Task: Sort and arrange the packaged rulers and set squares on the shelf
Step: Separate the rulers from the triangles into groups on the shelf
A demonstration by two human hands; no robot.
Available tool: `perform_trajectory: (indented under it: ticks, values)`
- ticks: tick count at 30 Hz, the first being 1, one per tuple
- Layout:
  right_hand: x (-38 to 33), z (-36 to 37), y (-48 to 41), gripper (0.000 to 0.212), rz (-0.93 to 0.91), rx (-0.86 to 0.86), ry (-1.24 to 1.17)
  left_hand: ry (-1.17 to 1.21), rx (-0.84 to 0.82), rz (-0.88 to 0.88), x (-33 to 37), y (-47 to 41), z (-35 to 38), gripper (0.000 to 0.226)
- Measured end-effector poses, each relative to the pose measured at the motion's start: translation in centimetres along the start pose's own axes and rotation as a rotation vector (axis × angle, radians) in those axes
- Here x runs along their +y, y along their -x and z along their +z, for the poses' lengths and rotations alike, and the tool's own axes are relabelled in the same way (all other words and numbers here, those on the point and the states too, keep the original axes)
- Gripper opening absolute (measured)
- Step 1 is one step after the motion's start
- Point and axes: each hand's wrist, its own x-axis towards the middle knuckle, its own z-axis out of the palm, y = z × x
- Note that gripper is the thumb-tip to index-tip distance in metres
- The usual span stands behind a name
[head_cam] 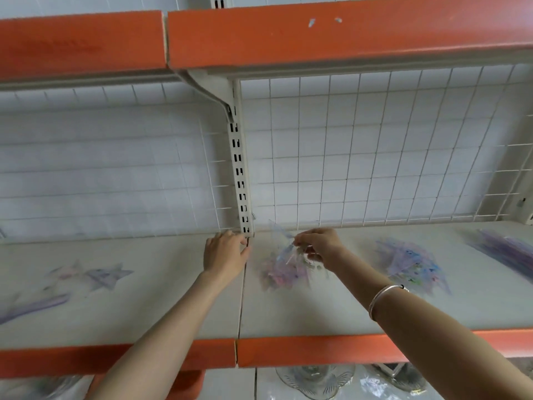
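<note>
My right hand (315, 246) pinches a clear packaged set square (281, 236) and holds it tilted above a small pile of pastel packaged set squares (284, 272) near the middle of the white shelf (288, 313). Near the foot of the slotted upright my left hand (225, 252) rests with loosely curled fingers and holds nothing. A second pile of packaged set squares (412, 262) lies further right. Long purple packaged rulers (501, 248) lie at the far right. On the left shelf section lie star-like packaged pieces (98, 275) and another purple ruler (31, 307). The view is blurred.
A white slotted upright (239, 174) divides the wire-grid back panel (360, 145). An orange-edged shelf (317, 36) hangs overhead, and the orange front lip (302, 350) runs below my arms. Glass dishes (314, 379) stand on the level underneath.
</note>
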Motion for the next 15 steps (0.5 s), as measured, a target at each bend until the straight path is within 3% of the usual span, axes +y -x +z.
perform_trajectory:
  ticks: [7,12,15]
  values:
    - [0.0,2.9,-0.7,0.006,-0.064,0.111,0.402,0.016,-0.012,-0.005,-3.5,-0.1,-0.2,0.028]
    - [-1.5,3.3,-0.6,0.018,-0.036,0.170,0.210,0.046,-0.015,0.031,-3.6,-0.4,0.1,0.027]
    - [-2.4,3.3,-0.4,0.025,-0.143,0.154,0.132,0.056,-0.025,0.053,-3.3,-0.5,0.4,0.027]
